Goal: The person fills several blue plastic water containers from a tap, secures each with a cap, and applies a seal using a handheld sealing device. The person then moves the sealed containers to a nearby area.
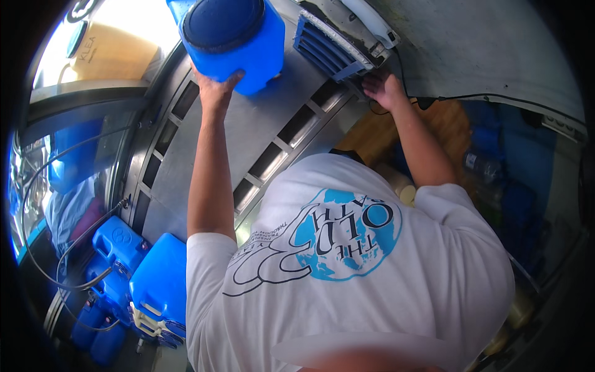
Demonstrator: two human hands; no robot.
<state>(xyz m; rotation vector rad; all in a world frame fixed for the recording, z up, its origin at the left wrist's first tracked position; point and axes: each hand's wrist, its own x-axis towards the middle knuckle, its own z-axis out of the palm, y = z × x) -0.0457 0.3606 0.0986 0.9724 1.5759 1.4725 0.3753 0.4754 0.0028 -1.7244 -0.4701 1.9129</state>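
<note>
My left hand (216, 86) holds a blue plastic water container (260, 56) by its lower side, with the thumb across its near face. The container has a wide dark blue screw lid (224, 21) turned towards me. My right hand (386, 92) is palm up, fingers slightly bent, just below a blue louvered vent (327, 46). Nothing shows in that palm, and shade partly covers its fingertips. A thin black cable loops beside the wrist.
Below lies a metal surface (204, 158) with rows of rectangular slots. Several blue jugs (160, 274) are stacked at lower left, near a flexible hose (79, 286). A glass window (74, 153) stands left. A round wooden board (427, 125) and a power strip (562, 128) are at right.
</note>
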